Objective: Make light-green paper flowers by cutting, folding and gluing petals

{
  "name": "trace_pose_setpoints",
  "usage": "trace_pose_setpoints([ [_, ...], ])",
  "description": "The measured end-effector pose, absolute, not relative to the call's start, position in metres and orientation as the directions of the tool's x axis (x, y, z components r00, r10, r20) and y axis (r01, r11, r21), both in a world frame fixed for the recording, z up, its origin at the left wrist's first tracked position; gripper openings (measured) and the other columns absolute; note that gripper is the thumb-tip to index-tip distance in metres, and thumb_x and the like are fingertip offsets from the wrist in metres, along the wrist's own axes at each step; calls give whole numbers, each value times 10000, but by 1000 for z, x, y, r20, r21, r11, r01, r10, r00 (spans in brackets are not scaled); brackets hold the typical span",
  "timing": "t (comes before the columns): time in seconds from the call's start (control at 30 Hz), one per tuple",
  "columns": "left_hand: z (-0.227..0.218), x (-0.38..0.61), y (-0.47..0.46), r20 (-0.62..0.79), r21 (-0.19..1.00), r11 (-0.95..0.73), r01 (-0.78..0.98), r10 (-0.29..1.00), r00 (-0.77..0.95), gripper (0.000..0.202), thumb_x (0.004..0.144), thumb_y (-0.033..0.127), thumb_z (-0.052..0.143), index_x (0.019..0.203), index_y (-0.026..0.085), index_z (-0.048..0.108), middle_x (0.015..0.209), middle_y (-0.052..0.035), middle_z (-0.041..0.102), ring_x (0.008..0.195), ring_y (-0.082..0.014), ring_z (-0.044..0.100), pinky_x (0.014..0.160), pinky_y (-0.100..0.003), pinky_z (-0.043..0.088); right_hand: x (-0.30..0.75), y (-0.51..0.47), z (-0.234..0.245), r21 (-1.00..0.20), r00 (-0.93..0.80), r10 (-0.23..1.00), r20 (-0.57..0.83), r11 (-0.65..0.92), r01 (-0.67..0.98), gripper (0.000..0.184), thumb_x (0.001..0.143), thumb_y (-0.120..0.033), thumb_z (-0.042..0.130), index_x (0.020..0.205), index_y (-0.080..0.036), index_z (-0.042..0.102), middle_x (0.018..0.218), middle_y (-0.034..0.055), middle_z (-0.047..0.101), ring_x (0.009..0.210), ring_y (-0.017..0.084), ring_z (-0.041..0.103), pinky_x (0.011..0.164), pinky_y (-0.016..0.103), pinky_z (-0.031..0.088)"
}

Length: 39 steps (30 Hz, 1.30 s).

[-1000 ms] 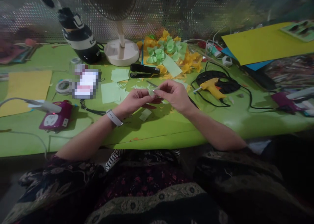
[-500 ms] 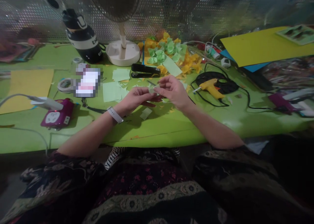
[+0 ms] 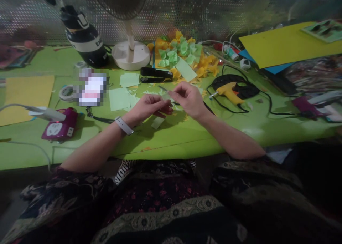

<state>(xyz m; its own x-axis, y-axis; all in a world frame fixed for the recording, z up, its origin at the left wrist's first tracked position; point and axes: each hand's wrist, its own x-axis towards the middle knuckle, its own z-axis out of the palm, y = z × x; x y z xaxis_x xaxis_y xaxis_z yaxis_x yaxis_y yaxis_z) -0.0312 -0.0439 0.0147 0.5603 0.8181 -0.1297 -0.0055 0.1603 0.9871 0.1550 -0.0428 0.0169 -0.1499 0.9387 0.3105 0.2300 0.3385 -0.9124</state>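
Note:
My left hand (image 3: 151, 105), with a pale watch strap at its wrist, is held just above the bench with thumb and fingers pinched together. A small piece of pale green paper (image 3: 169, 98) shows faintly at its fingertips. My right hand (image 3: 188, 99) is close beside it, its thumb and forefinger closed; what they hold, if anything, is hidden. A thin grey pointed blade (image 3: 162, 88) sticks out past the right fingertips; I cannot tell whether it is held or lies behind. Beneath the hands lie a small cut green paper piece (image 3: 157, 122) and scraps.
Behind the hands are a black stapler (image 3: 156, 75), green paper sheets (image 3: 119, 99) and folded green and orange paper pieces (image 3: 172, 58). A yellow glue gun (image 3: 229, 91) with its cable lies right. Left are a phone (image 3: 92, 89), a purple power socket (image 3: 60, 124), a bottle (image 3: 85, 44) and a fan base (image 3: 130, 55).
My hands have drawn slightly apart from the small green paper they both touched. The right fingers have closed more tightly, and the whole view has shifted a little.

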Motion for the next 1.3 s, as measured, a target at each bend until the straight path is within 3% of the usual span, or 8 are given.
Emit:
trace_pose_setpoints([
  [0.3,16,-32,-43,-103,993,119,3,846,524,399,800,507,759,774,120,665,833,-108,777,744,-177,749,762,-324,624,160,-46,21,-918,-301,940,159,253,307,485,850,-660,634,698,-212,532,610,-21,520,557,116,483,523,272,392],
  [0.57,15,-34,-39,-87,993,117,-23,845,528,403,778,512,778,816,126,671,819,-85,769,739,-167,749,758,-311,624,158,-49,20,-882,-307,921,240,339,327,543,819,-743,589,684,-231,465,552,-38,483,515,112,435,490,266,367],
  [0.8,19,-39,-38,-88,996,68,55,797,598,470,755,587,761,778,123,696,774,-101,767,701,-176,743,731,-305,628,161,-47,21,-904,-380,909,172,299,306,480,876,-647,614,699,-211,522,566,-32,531,494,106,482,486,261,377],
  [0.97,26,-44,-34,-112,991,29,133,730,674,432,779,562,750,767,132,709,805,-115,777,715,-182,748,733,-310,631,162,-50,25,-889,-384,895,225,351,296,406,895,-538,653,698,-201,541,540,-50,502,488,96,457,484,250,349],
  [1.2,29,-57,-26,-174,979,45,200,700,693,369,767,504,777,748,139,731,792,-124,776,731,-215,757,714,-332,636,167,-49,33,-939,-544,837,62,233,252,363,871,-477,699,697,-174,598,609,-13,617,538,103,576,529,239,461],
  [1.3,30,-59,-25,-155,980,20,199,704,693,365,781,506,764,764,143,732,807,-124,778,731,-207,756,696,-312,631,167,-48,34,-939,-517,854,65,227,258,372,882,-451,698,666,-168,589,559,-24,594,511,89,565,527,226,463],
])
